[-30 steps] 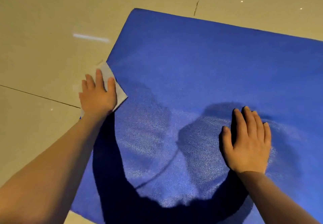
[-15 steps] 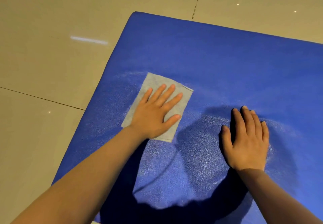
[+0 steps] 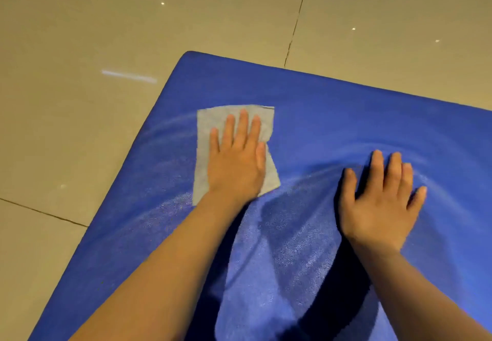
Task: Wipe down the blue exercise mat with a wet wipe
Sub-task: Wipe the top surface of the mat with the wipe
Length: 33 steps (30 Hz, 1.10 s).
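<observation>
The blue exercise mat (image 3: 332, 117) lies flat on the floor and fills the lower right of the head view, its far left corner near the top middle. A pale grey wet wipe (image 3: 206, 154) is spread flat on the mat near its left edge. My left hand (image 3: 237, 162) presses on the wipe with straight fingers pointing away from me. My right hand (image 3: 383, 204) lies flat on the bare mat to the right, fingers spread. Shiny wet streaks curve across the mat around both hands.
Glossy beige floor tiles (image 3: 106, 34) with dark grout lines surround the mat on the left and far sides. Shadows of my arms fall on the mat close to me.
My left hand slid the wipe from the mat's left edge rightward onto the mat, then a little farther away from me. My right hand stayed flat in place.
</observation>
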### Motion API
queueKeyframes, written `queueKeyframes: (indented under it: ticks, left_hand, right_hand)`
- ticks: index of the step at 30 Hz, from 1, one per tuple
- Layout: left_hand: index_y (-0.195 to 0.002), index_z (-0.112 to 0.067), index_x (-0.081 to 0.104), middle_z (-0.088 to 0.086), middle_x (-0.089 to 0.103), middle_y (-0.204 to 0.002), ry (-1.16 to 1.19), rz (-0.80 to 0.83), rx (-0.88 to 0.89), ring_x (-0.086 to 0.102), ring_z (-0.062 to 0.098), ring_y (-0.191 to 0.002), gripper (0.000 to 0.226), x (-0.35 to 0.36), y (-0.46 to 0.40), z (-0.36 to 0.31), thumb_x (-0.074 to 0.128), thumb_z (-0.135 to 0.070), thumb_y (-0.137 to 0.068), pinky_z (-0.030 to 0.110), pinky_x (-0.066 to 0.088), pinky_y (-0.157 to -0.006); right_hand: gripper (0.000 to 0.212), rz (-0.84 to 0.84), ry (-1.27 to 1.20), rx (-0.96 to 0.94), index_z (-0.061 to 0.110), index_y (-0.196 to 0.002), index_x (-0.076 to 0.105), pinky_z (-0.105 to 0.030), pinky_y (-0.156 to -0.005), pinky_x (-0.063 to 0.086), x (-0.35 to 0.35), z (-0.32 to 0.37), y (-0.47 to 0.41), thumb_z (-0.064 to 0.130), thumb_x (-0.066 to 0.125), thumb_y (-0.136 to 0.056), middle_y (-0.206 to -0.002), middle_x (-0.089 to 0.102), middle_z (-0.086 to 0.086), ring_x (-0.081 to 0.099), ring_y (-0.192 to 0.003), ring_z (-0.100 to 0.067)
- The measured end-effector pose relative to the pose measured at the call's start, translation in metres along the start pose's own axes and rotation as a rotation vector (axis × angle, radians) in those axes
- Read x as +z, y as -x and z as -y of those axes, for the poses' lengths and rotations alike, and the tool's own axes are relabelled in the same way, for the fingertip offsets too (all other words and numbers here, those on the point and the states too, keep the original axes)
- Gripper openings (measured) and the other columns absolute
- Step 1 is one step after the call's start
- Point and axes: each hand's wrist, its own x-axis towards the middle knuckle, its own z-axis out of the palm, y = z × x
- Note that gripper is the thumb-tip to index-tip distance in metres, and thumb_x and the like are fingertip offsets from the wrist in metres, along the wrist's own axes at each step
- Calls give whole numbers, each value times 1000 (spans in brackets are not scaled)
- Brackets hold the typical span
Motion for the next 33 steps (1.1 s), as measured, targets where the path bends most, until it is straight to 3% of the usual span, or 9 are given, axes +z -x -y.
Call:
queueKeyframes:
  ticks: [3,5,8,11,14,21,25,30,33]
  left_hand:
    - [-142,-20,53,3,46,-151,97,91,435,42,28,-140,51,3,8,-47,30,-34,-99,46,19,-115]
    - [-142,-23,53,2,45,-152,127,142,464,42,27,-140,50,4,1,-32,34,-38,-98,46,21,-115]
    - [-154,-28,31,3,25,-162,57,67,61,24,25,-149,59,-6,-21,40,28,-51,-99,45,11,-117]
    - [-158,-23,8,8,5,-166,24,132,-440,5,28,-152,58,-27,-46,108,22,-43,-106,47,8,-120]
    - [-158,-17,8,8,4,-166,50,86,-536,3,27,-152,55,-34,-65,96,21,-34,-107,47,7,-120]
    - [-157,-26,-4,-1,-13,-165,52,187,100,-12,19,-152,54,-4,-98,-55,15,-35,-107,42,-13,-118]
    - [-157,-29,10,-1,7,-166,5,165,330,8,21,-153,59,-6,-104,-27,6,-42,-100,38,-3,-117]
    - [-158,-15,7,11,4,-166,7,111,-303,5,29,-152,54,-29,-141,88,12,-31,-107,47,10,-119]
    - [-158,-17,4,8,0,-166,39,126,-420,0,27,-152,54,-28,-150,74,16,-30,-108,48,3,-121]
  right_hand:
    - [68,14,25,19,14,-149,37,-55,-117,7,0,-7,5,51,28,-93,-158,28,-13,20,-147,-30]
    - [69,18,13,23,13,-149,38,-55,-117,8,-2,-7,2,51,28,-92,-158,29,-14,20,-147,-31]
    - [69,27,21,23,13,-148,39,-54,-117,8,-2,-5,4,50,29,-91,-157,30,-15,21,-145,-31]
    - [69,18,1,32,12,-148,40,-54,-116,8,-4,-1,2,50,30,-90,-156,32,-17,23,-145,-33]
    - [69,12,9,45,11,-147,41,-54,-116,8,-4,2,2,49,31,-90,-155,32,-18,23,-145,-34]
    - [66,-15,21,36,11,-146,42,-56,-114,11,-2,3,1,47,34,-91,-154,34,-18,27,-143,-35]
    - [67,-4,19,40,11,-146,42,-57,-114,11,-3,0,1,47,33,-90,-154,34,-17,25,-144,-34]
    - [68,-4,8,46,12,-146,41,-56,-116,8,-3,2,0,48,32,-90,-155,33,-18,25,-145,-34]
    - [68,0,25,49,12,-147,41,-57,-116,9,-3,3,-1,48,32,-90,-155,33,-18,24,-145,-34]
